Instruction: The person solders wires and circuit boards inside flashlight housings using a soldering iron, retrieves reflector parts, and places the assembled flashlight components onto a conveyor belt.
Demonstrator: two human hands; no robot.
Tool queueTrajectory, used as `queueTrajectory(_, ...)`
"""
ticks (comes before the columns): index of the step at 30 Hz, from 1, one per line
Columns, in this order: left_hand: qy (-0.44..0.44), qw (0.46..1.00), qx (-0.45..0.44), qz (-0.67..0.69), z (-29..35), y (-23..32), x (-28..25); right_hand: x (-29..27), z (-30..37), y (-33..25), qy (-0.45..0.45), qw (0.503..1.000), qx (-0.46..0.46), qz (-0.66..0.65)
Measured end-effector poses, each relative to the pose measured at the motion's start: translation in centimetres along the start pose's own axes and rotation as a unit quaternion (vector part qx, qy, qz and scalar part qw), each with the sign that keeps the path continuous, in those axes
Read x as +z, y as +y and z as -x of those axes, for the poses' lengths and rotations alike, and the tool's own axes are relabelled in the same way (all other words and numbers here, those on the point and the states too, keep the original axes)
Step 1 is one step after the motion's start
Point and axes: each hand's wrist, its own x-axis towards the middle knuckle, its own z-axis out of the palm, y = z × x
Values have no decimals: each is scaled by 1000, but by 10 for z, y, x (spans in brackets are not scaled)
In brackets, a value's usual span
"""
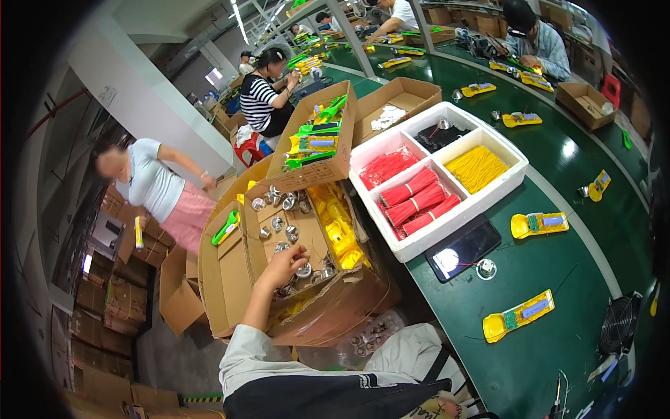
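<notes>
My left hand (pixel 285 267) reaches into a cardboard box (pixel 241 262), its fingers curled together above several silver reflector cups. What they hold, if anything, is hidden. One silver reflector cup (pixel 303 271) lies right beside the fingers, and others are scattered over the box floor. Yellow plastic housings (pixel 336 227) fill the box's right compartment. Of my right arm, only a piece of tattooed forearm shows at the lower edge; the hand is out of view. On the green bench, a yellow flashlight housing (pixel 518 316) holds a green circuit board and a blue-violet cell, beside a loose reflector (pixel 486 269).
A white foam tray (pixel 399 246) of red, black and yellow wires sits on the bench, next to a phone (pixel 463 248). Another carton (pixel 328 171) holds green and yellow flashlights. A small black fan (pixel 620 325) stands at right. One person (pixel 164 185) stands at left; others sit farther back.
</notes>
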Motion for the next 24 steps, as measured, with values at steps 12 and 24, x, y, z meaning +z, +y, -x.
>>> queueTrajectory(12, 266, 925, 117, 243, -7, 8, -23, -3, -3, 10, 20, 999, -24, -43)
queueTrajectory(24, -33, 895, 435, 98, -59, 306, 101, -25, 2, 29, 5, 996, 53, -67)
